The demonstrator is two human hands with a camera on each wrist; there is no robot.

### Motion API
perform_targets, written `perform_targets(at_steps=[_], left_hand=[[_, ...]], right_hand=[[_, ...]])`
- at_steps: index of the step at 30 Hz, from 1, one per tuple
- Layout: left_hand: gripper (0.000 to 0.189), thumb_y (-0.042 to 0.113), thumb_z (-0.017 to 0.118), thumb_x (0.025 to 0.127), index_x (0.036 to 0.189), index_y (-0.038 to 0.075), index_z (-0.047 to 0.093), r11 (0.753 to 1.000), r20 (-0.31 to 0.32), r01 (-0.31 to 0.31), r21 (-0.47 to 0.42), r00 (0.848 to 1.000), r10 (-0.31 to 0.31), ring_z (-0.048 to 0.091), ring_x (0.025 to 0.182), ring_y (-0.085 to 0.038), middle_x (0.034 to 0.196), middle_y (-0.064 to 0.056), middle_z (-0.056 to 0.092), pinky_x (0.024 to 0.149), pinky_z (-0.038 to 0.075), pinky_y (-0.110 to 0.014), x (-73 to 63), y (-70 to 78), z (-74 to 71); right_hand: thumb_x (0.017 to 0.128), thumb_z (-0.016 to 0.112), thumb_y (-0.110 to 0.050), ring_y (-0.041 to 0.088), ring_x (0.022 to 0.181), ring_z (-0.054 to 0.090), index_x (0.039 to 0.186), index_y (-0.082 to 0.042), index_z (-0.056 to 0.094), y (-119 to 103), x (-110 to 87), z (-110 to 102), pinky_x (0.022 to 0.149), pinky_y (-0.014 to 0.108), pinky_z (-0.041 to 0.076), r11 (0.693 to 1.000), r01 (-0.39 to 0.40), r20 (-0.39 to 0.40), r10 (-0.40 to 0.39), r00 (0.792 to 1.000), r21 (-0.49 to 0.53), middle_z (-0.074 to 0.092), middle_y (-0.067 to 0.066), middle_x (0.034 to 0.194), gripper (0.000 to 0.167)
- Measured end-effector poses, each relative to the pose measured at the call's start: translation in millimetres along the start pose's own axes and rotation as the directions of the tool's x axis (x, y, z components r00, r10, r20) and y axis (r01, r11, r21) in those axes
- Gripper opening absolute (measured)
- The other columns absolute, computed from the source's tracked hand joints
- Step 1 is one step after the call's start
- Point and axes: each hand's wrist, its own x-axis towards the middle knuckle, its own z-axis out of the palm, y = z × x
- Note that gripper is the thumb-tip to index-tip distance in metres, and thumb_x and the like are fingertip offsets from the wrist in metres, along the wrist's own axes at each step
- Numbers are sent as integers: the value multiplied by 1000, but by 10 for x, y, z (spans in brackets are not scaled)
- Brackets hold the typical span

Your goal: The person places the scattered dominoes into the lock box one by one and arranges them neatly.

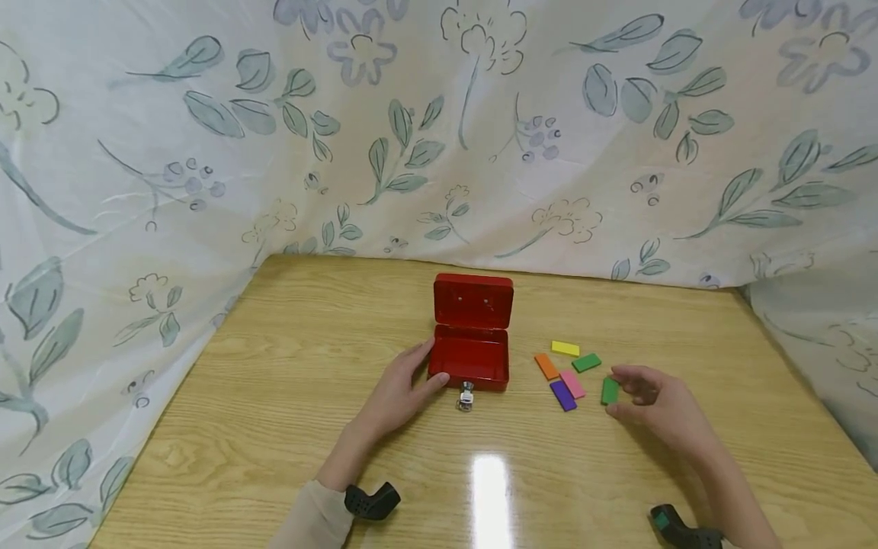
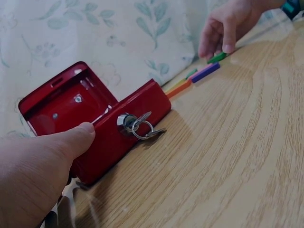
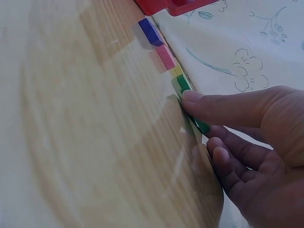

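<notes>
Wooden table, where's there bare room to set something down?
The table is bare left of the left hand, behind the open red box towards the floral cloth, and in front between the forearms. It's crowded right of the box, where coloured blocks and the right hand are.

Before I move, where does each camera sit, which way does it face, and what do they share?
Head: worn on the head, facing forward and down at the table; left hand and right hand show, each with its forearm.
Left wrist: worn there, facing across the red box and its keys; left hand near, right hand beyond.
Right wrist: worn there, facing along the coloured blocks toward the red box; only the right hand shows.
Head and left wrist share both hands and the keys.
</notes>
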Motion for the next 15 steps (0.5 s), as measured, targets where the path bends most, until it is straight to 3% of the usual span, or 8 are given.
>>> perform_targets(at_steps=[6, 15], left_hand=[[74, 47, 64, 97, 157, 15, 35, 1000, 4, -1, 2, 1000, 1, 35, 143, -29, 155, -6, 41, 114, 33, -50, -5, 0, -8], [74, 45, 65, 96, 157, 16, 35, 1000, 2, 1, 7, 1000, -1, 36, 142, -29, 154, -6, 42, 113, 34, -50, -7, 25, -25]], right_hand=[[82, 84, -37, 33, 111, 60, 139, -4, 57, -12, -7, 4, 80, 25, 52, 1000, -21, 13, 21, 1000, 5, 63, 16, 129, 71], [83, 84, -34, 33, 107, 62, 139, -4, 58, -19, -9, -12, 78, 22, 52, 1000, -1, 1, 1, 1000, 4, 63, 17, 125, 69]])
